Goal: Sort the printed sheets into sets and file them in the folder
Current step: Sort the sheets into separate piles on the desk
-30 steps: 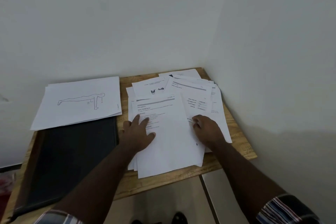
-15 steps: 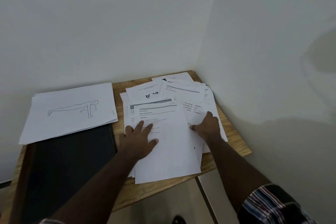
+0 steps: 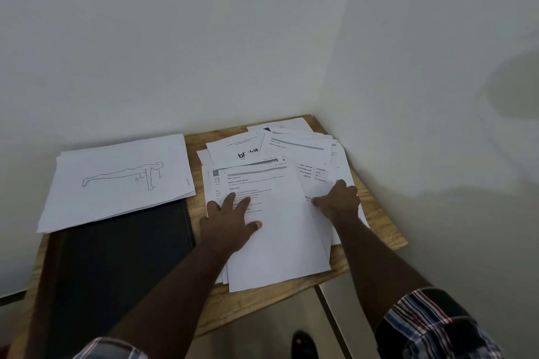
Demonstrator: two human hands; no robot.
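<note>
— So, the fingers first: what are they doing?

— On the left hand they lie spread and nearly straight, pressing flat on the top printed sheet of the loose pile; nothing is gripped. On the right hand they are bent down at the pile's right side, and the thumb seems to sit against a sheet's edge. Whether it actually pinches that sheet I cannot tell.

— And the paper itself?

— The loose pile is fanned untidily over the right part of the wooden worktop, its near edge hanging a little past the worktop's front. A second, squarer stack, topped by a line drawing of a figure in a plank pose, lies to the left, its near edge overlapping the far end of the dark folder, which lies closed and flat.

— How will the sheets handle?

— Light, limp and slippery on each other, I'd judge. Pressing flat holds the pile; to lift one, a pinch at a free corner or edge on the right looks best, with the left palm keeping the others from sliding along.
</note>
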